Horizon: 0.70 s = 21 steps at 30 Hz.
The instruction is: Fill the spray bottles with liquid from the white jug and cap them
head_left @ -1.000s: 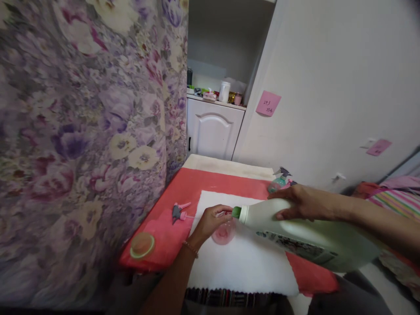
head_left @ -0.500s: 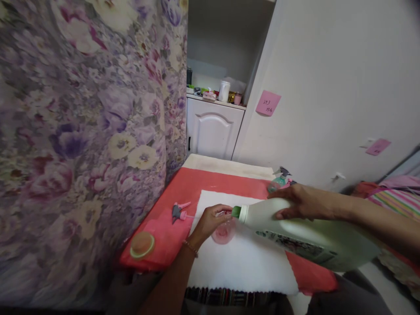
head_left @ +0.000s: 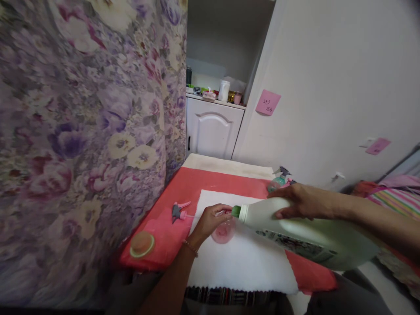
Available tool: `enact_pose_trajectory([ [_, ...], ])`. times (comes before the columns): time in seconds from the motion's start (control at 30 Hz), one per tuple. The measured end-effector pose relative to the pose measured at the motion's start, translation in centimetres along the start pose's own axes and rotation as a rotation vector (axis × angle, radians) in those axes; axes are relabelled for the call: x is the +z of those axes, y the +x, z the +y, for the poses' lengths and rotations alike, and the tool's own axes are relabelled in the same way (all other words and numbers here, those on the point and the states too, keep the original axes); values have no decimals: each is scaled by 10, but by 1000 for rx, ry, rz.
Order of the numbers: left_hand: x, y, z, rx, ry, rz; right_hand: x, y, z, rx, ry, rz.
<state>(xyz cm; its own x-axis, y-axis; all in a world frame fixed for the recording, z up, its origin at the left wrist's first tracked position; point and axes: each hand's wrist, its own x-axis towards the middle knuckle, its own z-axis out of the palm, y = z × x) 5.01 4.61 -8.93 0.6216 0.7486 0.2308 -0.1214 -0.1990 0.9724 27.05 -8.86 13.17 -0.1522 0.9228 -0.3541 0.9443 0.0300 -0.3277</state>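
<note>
My left hand [head_left: 211, 218] has its fingers wrapped round the neck of a small round pink clear bottle [head_left: 223, 232], which stands on a white cloth [head_left: 246, 267]. My right hand [head_left: 300, 201] grips a large pale green jug [head_left: 311, 238] from above, tipped nearly on its side. The jug's green spout [head_left: 236, 211] is at the bottle's mouth, beside my left fingertips. Whether liquid flows there is too small to make out. To the left lies a grey and pink spray head [head_left: 179, 213] with a thin tube.
A round orange-brown thing with a pale green rim [head_left: 141, 245] sits at the left corner of the red-covered table [head_left: 226, 183]. At the back right stands a green spray bottle [head_left: 277, 183]. A floral curtain [head_left: 98, 131] hangs on the left; a white wall [head_left: 328, 87] rises on the right.
</note>
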Motion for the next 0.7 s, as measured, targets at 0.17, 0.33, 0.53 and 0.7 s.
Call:
enact_pose_trajectory([
  [0.17, -1, 0, -1, 2, 2, -3, 0, -1, -2, 7, -15, 12],
  [0.33, -1, 0, -1, 7, -1, -8, -1, 0, -2, 14, -16, 3],
  [0.53, -1, 0, -2, 11, -8, -19, -1, 0, -1, 6, -5, 1],
  [0.7, -2, 1, -5, 10, -12, -19, -1, 1, 0, 2, -18, 9],
])
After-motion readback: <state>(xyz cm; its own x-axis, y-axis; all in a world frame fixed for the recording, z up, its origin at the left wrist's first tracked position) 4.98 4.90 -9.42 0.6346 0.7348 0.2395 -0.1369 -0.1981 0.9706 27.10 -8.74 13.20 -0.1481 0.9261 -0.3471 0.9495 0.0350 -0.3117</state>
